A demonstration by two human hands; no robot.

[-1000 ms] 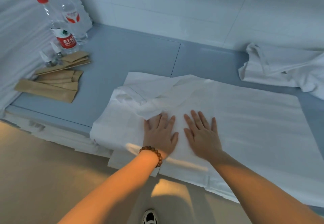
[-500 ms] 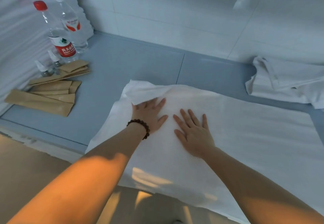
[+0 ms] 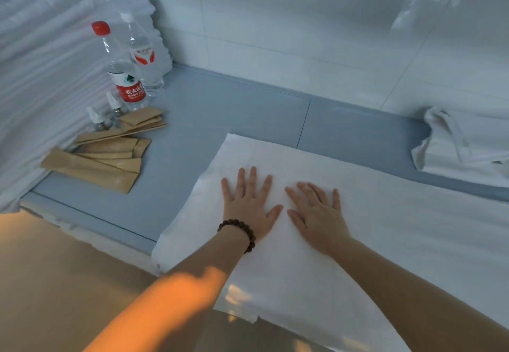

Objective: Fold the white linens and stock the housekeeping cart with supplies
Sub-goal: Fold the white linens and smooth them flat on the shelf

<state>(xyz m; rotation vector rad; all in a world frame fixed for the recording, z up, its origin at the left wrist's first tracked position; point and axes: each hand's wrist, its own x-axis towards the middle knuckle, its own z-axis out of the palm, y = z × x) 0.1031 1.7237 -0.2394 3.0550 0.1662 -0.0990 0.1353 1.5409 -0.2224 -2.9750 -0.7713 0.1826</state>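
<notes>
A smooth pale blue-grey tabletop (image 3: 220, 109) has a thin dark seam crossing it from back to front. Behind it rises a glossy white tiled wall (image 3: 303, 21) with a bright reflection at upper right. A tan floor (image 3: 55, 282) lies below its near edge.

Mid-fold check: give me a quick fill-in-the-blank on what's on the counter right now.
The beaded bracelet is on the ____ wrist.
____ water bottles stand behind the brown packets.
The cap of the nearer bottle is ____.
The left hand and right hand press flat on the white ____.
Missing: left; two; red; linen.
</notes>
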